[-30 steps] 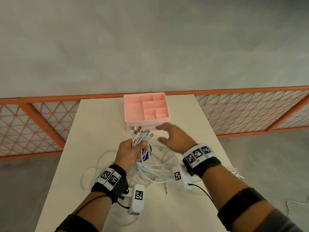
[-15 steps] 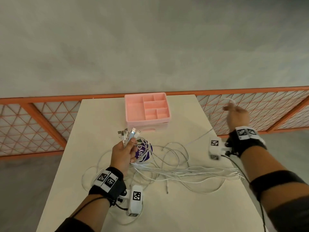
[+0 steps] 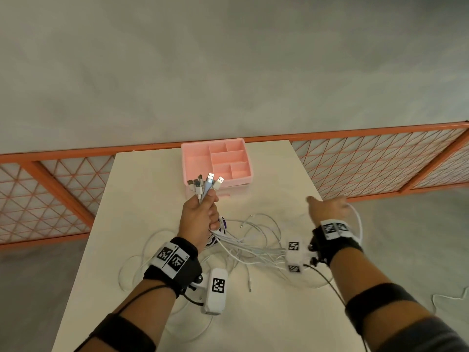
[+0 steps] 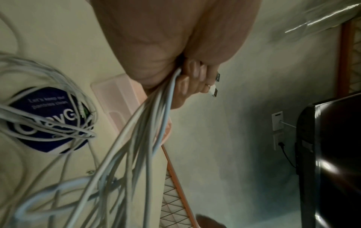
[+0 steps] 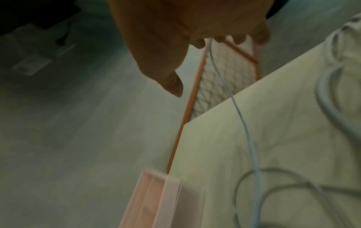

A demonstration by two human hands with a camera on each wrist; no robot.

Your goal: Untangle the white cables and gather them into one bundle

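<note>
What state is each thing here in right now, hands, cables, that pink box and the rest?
left hand: fist closed round the cable bundle
cable bundle: held upright, plugs on top
loose cables: tangled on the table
single cable: pulled aside by the right hand
right hand: fingers curled on the single cable
pink organizer: open, compartments look empty
purple sticker: flat on the table, under cables

A pink plastic compartment tray (image 3: 200, 161) sits at the far end of the cream bench (image 3: 142, 199); a round dark-blue printed sticker (image 4: 47, 120) lies flat nearer.
</note>
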